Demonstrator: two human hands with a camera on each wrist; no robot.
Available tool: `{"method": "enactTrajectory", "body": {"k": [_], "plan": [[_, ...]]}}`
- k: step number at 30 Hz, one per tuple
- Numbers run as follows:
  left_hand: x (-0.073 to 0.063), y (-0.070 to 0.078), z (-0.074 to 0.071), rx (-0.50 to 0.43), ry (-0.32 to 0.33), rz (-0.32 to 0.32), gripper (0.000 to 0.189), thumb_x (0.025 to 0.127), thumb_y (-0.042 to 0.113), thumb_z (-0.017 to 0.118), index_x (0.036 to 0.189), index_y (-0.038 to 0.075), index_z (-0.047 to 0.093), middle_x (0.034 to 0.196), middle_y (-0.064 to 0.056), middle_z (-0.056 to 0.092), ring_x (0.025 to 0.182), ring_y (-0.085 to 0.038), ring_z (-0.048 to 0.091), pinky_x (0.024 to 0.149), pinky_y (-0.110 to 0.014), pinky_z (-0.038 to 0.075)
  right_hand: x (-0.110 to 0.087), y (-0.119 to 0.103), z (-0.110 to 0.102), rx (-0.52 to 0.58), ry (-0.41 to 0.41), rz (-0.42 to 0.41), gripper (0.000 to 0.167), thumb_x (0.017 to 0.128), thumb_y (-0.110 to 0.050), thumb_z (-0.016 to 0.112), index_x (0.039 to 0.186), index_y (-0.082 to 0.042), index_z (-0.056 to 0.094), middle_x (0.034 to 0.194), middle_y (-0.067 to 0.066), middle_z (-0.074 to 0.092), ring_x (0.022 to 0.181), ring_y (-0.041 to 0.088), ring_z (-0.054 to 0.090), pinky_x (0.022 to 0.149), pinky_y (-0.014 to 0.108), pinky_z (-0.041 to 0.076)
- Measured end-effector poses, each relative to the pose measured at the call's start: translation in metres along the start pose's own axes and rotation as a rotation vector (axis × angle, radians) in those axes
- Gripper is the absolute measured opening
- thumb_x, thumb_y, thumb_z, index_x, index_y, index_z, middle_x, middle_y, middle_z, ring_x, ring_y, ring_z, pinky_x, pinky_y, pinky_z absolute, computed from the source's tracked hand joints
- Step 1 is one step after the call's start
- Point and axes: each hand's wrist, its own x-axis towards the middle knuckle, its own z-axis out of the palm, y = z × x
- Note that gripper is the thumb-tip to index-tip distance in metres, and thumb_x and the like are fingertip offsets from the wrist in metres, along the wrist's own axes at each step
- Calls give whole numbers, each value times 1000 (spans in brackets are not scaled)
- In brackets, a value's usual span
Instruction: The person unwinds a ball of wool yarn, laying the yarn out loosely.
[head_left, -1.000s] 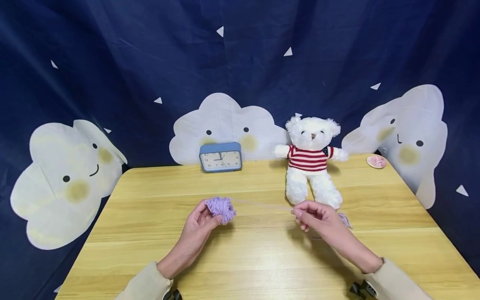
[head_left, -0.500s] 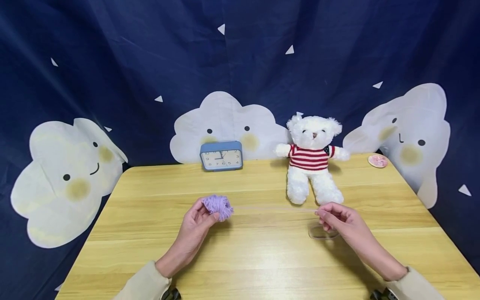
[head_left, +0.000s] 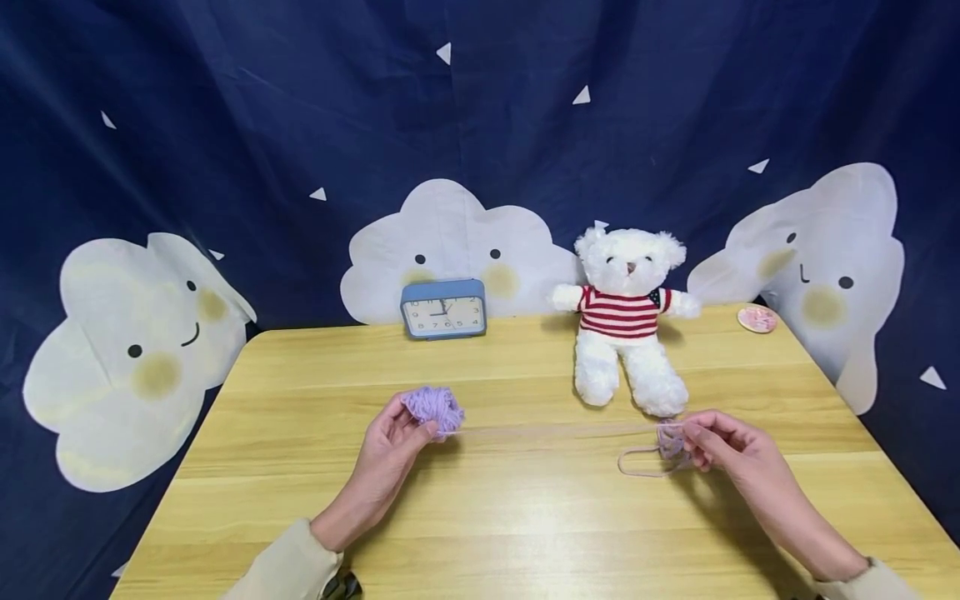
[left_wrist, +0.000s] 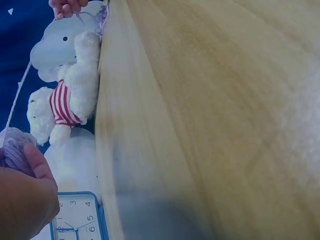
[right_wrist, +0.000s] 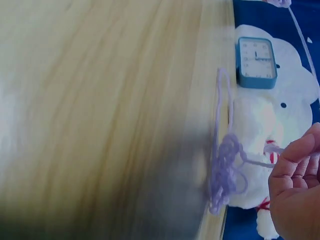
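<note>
My left hand point(head_left: 392, 447) holds a ball of lilac yarn point(head_left: 437, 407) between thumb and fingers, over the left middle of the table. A taut strand runs from the ball across to my right hand point(head_left: 738, 454), which pinches it between thumb and forefinger. Below the right fingers lies a small heap of loose lilac yarn point(right_wrist: 225, 175), with one long loop stretching out to the left on the tabletop. In the left wrist view the yarn ball point(left_wrist: 17, 152) shows partly behind the thumb, its strand rising toward the right hand point(left_wrist: 67, 7).
A white teddy bear point(head_left: 628, 321) in a red-striped shirt sits at the back right of the wooden table point(head_left: 525, 533). A blue clock point(head_left: 444, 309) stands at the back, and a round pink disc point(head_left: 757, 319) lies near the far right corner. Behind hangs a navy cloud-print curtain point(head_left: 510, 100).
My right hand has moved to the right, drawing out a longer strand from the ball. The left hand has stayed nearly in place, and the loose heap and loop have come into view.
</note>
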Motion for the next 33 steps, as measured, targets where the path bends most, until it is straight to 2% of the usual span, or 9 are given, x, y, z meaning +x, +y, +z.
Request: {"method": "enactTrajectory", "body": {"k": [6, 11, 17, 22, 26, 29, 33], "plan": [[1, -1, -1, -19, -26, -6, 52, 100, -10, 66, 148, -9, 46, 144, -20, 57, 128, -28, 63, 107, -36, 58, -1, -2, -8, 3, 49, 27, 15, 110, -5, 64, 108, 7, 73, 82, 8, 69, 72, 13, 61, 64, 25, 54], [1, -3, -2, -32, -39, -14, 46, 104, -6, 65, 147, -6, 48, 143, -19, 58, 123, -24, 64, 104, -35, 59, 0, -1, -10, 52, 78, 31, 15, 110, -4, 63, 107, -1, 78, 85, 4, 71, 73, 12, 61, 63, 23, 54], [1, -3, -1, -39, -20, 18, 42, 101, -12, 63, 141, -8, 51, 137, -16, 63, 119, -22, 67, 104, -33, 59, -1, 0, -13, 85, 89, 12, 15, 110, -3, 63, 107, 1, 76, 88, 3, 72, 75, 11, 63, 65, 22, 56], [1, -3, -2, -45, -16, 28, 44, 99, -14, 61, 141, -7, 51, 136, -15, 65, 121, -22, 68, 104, -35, 59, 0, -1, -19, 101, 167, 31, 14, 110, -7, 65, 108, -2, 78, 88, 1, 70, 75, 11, 61, 64, 22, 54], [2, -3, -4, -66, -55, 24, 53, 99, -14, 59, 151, -8, 46, 142, -16, 62, 125, -26, 67, 101, -42, 62, 1, 0, -27, 58, 209, 47, 14, 110, -8, 66, 105, -6, 79, 87, -2, 71, 72, 10, 60, 62, 21, 51], [1, -2, -5, -75, -90, 27, 60, 101, -14, 55, 158, -7, 40, 147, -19, 57, 125, -29, 66, 98, -46, 63, 4, 1, -32, -10, 228, 88, 13, 109, -12, 69, 103, -11, 80, 87, -4, 72, 71, 10, 59, 60, 21, 51], [0, -3, -8, -70, -69, 18, 56, 99, -17, 51, 154, -5, 46, 147, -18, 53, 126, -27, 64, 100, -44, 63, 10, 3, -38, -78, 239, 158, 13, 109, -17, 70, 101, -15, 80, 85, -6, 71, 70, 9, 58, 59, 22, 51]]}}
